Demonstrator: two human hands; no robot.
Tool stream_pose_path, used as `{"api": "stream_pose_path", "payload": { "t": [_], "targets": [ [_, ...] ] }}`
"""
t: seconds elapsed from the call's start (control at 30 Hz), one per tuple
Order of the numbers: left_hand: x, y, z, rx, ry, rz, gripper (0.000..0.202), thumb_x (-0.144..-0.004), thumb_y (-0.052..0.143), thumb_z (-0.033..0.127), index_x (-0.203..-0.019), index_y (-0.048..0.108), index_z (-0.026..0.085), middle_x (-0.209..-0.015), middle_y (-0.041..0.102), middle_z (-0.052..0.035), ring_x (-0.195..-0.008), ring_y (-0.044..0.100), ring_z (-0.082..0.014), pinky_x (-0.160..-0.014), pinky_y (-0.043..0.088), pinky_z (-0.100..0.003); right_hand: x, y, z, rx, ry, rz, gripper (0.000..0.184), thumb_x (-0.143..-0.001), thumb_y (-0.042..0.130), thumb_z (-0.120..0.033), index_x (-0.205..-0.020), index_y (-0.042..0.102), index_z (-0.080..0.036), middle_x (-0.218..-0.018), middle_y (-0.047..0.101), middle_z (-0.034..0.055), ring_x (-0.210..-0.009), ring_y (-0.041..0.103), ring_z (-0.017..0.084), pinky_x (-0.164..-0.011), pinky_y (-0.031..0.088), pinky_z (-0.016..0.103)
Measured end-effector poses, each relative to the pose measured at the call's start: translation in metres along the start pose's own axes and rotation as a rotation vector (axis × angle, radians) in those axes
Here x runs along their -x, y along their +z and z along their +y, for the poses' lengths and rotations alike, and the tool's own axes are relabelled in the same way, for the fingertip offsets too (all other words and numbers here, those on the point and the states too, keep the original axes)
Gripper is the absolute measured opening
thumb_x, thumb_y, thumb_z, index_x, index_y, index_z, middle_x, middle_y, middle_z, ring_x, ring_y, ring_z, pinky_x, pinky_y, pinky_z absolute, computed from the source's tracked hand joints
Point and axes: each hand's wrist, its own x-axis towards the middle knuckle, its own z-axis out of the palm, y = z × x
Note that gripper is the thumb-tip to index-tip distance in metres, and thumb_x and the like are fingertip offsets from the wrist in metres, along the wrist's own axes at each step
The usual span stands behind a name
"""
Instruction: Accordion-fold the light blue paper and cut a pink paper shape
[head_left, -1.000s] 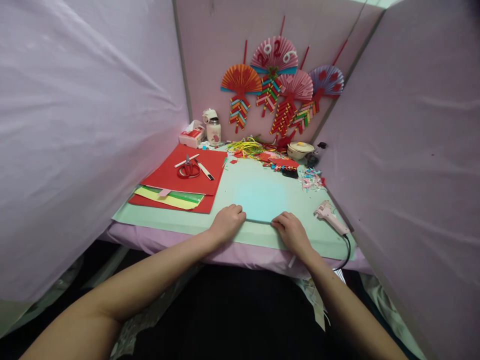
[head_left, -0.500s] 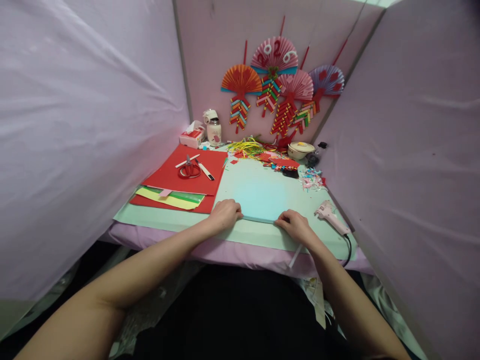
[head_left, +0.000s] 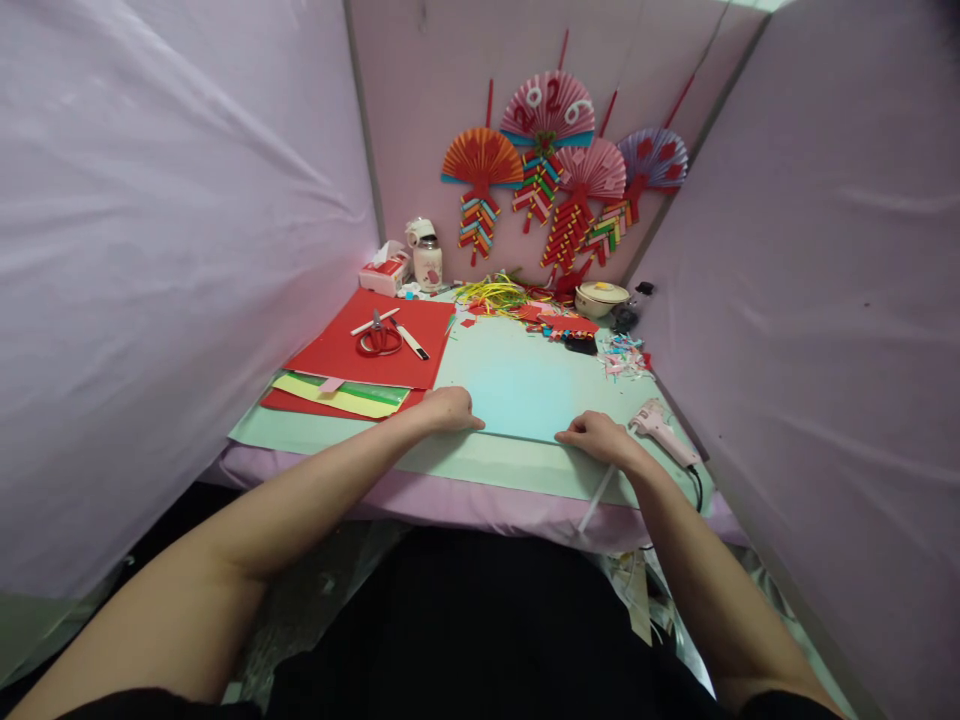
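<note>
A light blue sheet of paper (head_left: 525, 405) lies flat on the pale green table mat, its near edge towards me. At the left end of that edge, my left hand (head_left: 451, 408) is closed with its thumb along the paper. Opposite it, my right hand (head_left: 596, 437) pinches the right end of the same edge, fingertips together. The fingers of both hands are partly hidden, so the exact grip on the edge is hard to make out.
Red sheets (head_left: 322, 345) at left bear scissors (head_left: 379, 342), a craft knife (head_left: 410, 340) and a white pen. A glue gun (head_left: 664, 435) lies at right. Paper scraps (head_left: 626, 355), a bowl (head_left: 601, 298) and a bottle (head_left: 427, 265) stand behind. Paper fans (head_left: 547, 110) hang on the wall.
Both hands have shifted slightly away from me and a little apart along the near edge. That edge, which showed a narrow raised strip, now looks flatter.
</note>
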Motion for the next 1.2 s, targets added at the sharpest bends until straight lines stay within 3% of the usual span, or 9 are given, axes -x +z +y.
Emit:
{"api": "stream_pose_path", "payload": {
  "t": [0.3,0.5,1.2],
  "targets": [
    [0.007,-0.016,0.005,-0.011,0.016,-0.094,0.042,-0.078,0.062,0.048,-0.101,0.074,0.016,-0.104,0.072,-0.0106,-0.088,0.066,-0.0231,-0.067,0.047,-0.024,-0.005,-0.009,0.003,0.007,0.007,-0.055,0.031,-0.078,0.064,-0.048,-0.076,0.074,-0.019,-0.072,0.068,0.0041,-0.073,0.059,0.018,-0.064,0.036,0.026],
    [0.004,-0.016,0.005,-0.055,0.022,-0.107,0.045,-0.078,0.061,0.050,-0.101,0.073,0.013,-0.104,0.072,-0.0126,-0.087,0.066,-0.0232,-0.065,0.046,-0.024,-0.005,-0.011,0.000,0.025,0.037,-0.075,0.033,-0.078,0.065,-0.050,-0.077,0.074,-0.018,-0.077,0.070,0.0056,-0.073,0.060,0.018,-0.062,0.035,0.026],
    [0.006,-0.017,0.011,-0.148,-0.020,-0.124,0.055,-0.083,0.058,0.055,-0.113,0.070,0.011,-0.116,0.067,-0.0195,-0.103,0.064,-0.0310,-0.081,0.051,-0.031,-0.006,-0.009,-0.001,0.124,0.047,-0.079,0.037,-0.081,0.063,-0.053,-0.091,0.074,-0.019,-0.090,0.073,0.0087,-0.084,0.064,0.023,-0.071,0.038,0.030]
  ]
}}
